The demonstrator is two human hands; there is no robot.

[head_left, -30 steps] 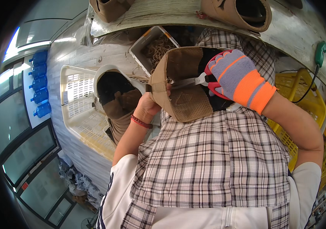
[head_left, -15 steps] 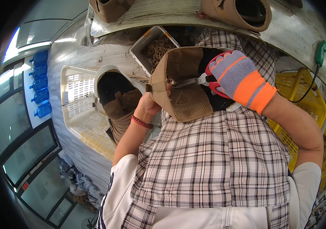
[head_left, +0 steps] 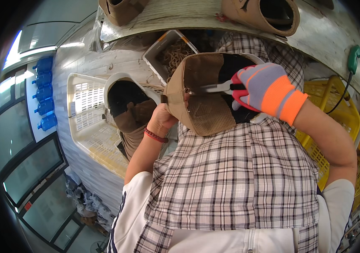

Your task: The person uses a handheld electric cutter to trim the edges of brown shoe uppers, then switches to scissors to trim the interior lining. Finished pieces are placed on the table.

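Observation:
A brown boot upper [head_left: 207, 111] with a black inner lining rests over my lap, its opening facing up. My left hand [head_left: 166, 117], bare with a red bead bracelet at the wrist, grips the boot upper's left edge, some fingers hidden behind the leather. On my right hand [head_left: 264, 86] is a grey and orange knit glove, closed round the red handles of a pair of scissors [head_left: 221, 87]. The scissors' blades point left into the boot's opening, look nearly together, and are slightly blurred. Their tips lie close to my left fingers.
Another brown boot [head_left: 133, 114] leans on a pale plastic basket [head_left: 88, 99] to the left. Brown scraps fill a white bin [head_left: 156, 63] beyond my lap. More boot pieces [head_left: 268, 17] stand on the worn table [head_left: 188, 19]. Yellow crates [head_left: 340, 101] and a green handheld tool [head_left: 354, 59] are at right.
The scissors' blades have come together, and my right hand has shifted slightly right and down. My left hand and the boot upper have hardly moved.

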